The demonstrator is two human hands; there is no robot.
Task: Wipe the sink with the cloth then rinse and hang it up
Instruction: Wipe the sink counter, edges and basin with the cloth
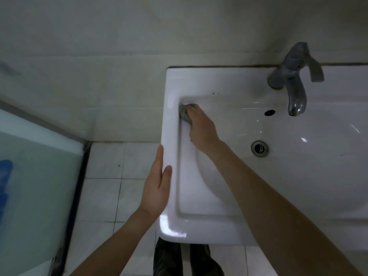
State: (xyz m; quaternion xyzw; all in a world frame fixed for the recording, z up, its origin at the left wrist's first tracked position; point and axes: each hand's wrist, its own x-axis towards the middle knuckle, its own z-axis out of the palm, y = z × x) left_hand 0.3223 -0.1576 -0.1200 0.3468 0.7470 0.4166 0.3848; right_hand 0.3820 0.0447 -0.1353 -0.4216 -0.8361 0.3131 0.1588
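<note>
— What do you have on the sink [171,136]?
— I see a glossy white basin with a flat rim, wet highlights inside.
— And the cloth [184,114]?
— Small, grey, bunched up, pressed into the basin's far-left inner corner against the wall.

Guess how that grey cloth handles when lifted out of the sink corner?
Probably floppy: the cloth sits bunched under the right hand. Likely light, since fingertips alone press it. Possibly damp and clingy against the glossy sink, though wetness is unclear.
</note>
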